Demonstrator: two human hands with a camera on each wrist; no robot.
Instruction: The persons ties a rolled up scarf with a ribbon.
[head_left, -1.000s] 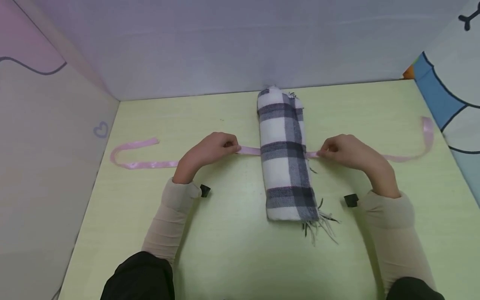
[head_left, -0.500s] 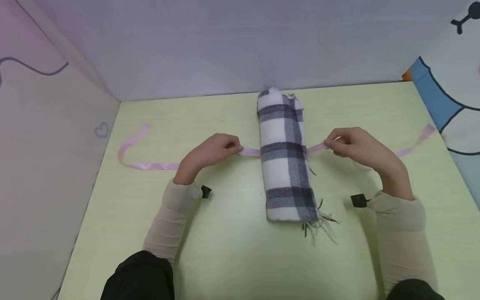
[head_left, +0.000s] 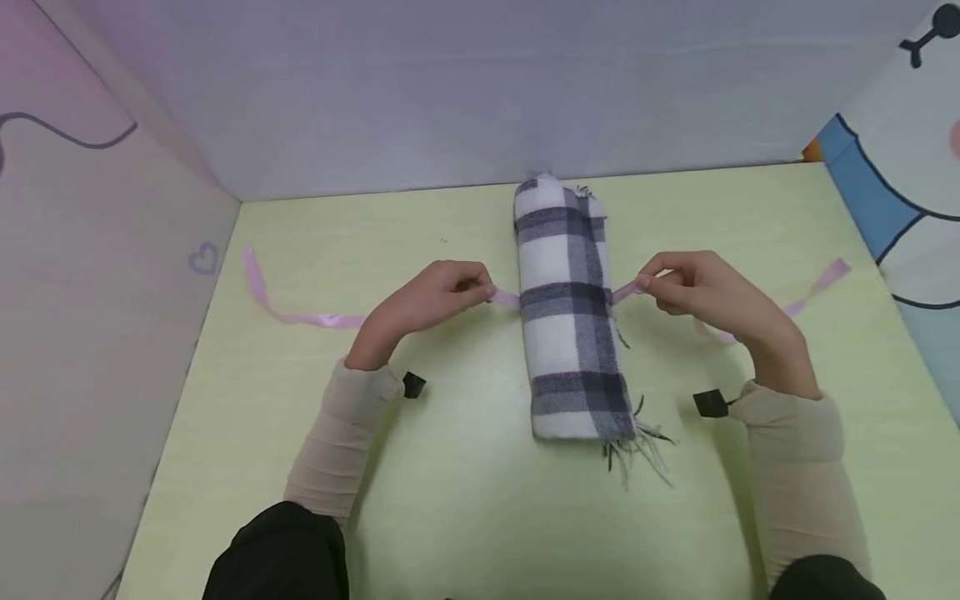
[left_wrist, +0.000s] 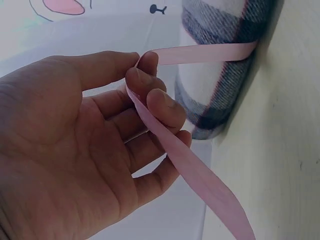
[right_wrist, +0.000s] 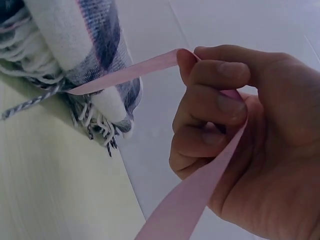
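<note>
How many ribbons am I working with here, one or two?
1, as far as the views show: the pink ribbon runs under the rolled plaid scarf, pinched by the left hand and right hand. The stretch beneath is hidden.

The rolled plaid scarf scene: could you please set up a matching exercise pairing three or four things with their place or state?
Things:
1. rolled scarf
2. pink ribbon
3. left hand
4. fringe

States:
a. loose threads at the roll's near end
b. runs under the roll, both ends lifted
c. pinches the ribbon left of the roll
d. lies lengthwise on the yellow-green table

Pairs: 1-d, 2-b, 3-c, 4-a
</note>
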